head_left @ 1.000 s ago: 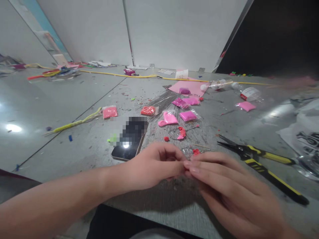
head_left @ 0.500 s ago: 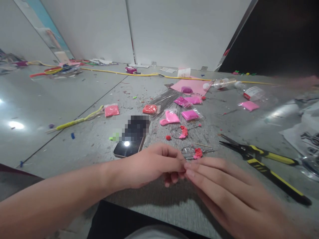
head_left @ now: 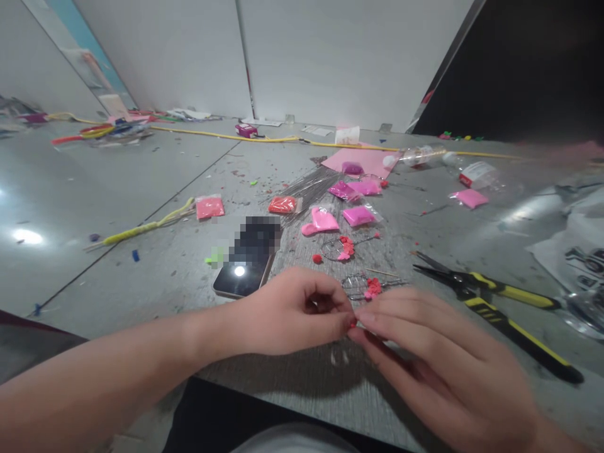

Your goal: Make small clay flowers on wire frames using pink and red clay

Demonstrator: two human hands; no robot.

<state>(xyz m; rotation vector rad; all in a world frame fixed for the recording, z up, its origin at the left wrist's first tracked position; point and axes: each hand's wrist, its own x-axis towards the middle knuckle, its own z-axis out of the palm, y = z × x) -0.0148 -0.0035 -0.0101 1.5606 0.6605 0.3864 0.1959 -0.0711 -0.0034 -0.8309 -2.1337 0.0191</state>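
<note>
My left hand (head_left: 302,314) pinches a small red piece of modelling clay (head_left: 352,325) between thumb and forefinger, a little above the near edge of the grey surface. My right hand (head_left: 434,358) meets it from the other side, its thumb and fingertips closed at the same red bit. Most of the piece is covered by fingers. Just beyond lie two looped wire shapes, a nearer one (head_left: 355,286) and a farther one (head_left: 334,250), each bearing red and pink clay petals. A red clay ball (head_left: 317,258) rests beside the farther one.
A phone (head_left: 245,258) lies left of the wire pieces, yellow-black pliers (head_left: 495,302) to the right. Farther back are several clay packets, such as a pink one (head_left: 359,216), a bundle of thin wires (head_left: 302,189), pink paper (head_left: 363,160) and a plastic bottle (head_left: 479,176).
My right thumb and fingers have parted somewhat, and the red bit now shows between the fingertips. My left hand's lower fingers have curled out of sight. Objects on the surface have stayed put.
</note>
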